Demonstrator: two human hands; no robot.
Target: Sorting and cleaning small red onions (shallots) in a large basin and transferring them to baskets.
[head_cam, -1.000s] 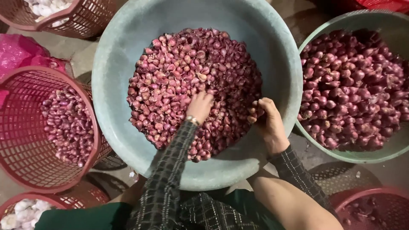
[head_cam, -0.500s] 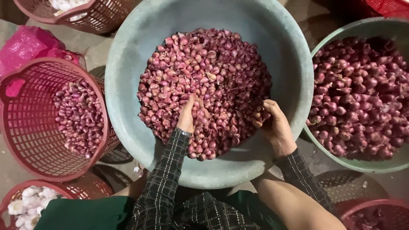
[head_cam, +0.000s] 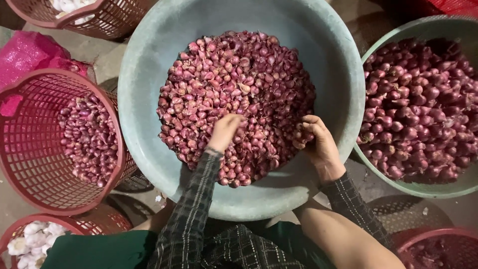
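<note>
To our left sits a red plastic basket, latticed, partly filled with small purple shallots. Behind it lies a pink mesh sack. At the top left corner we note another red basket holding pale bulbs, mostly cut off by the frame. At bottom left, a third red basket carries white garlic. To our right a green basin is heaped with larger, darker shallots. A red basket rim shows at bottom right.
</note>
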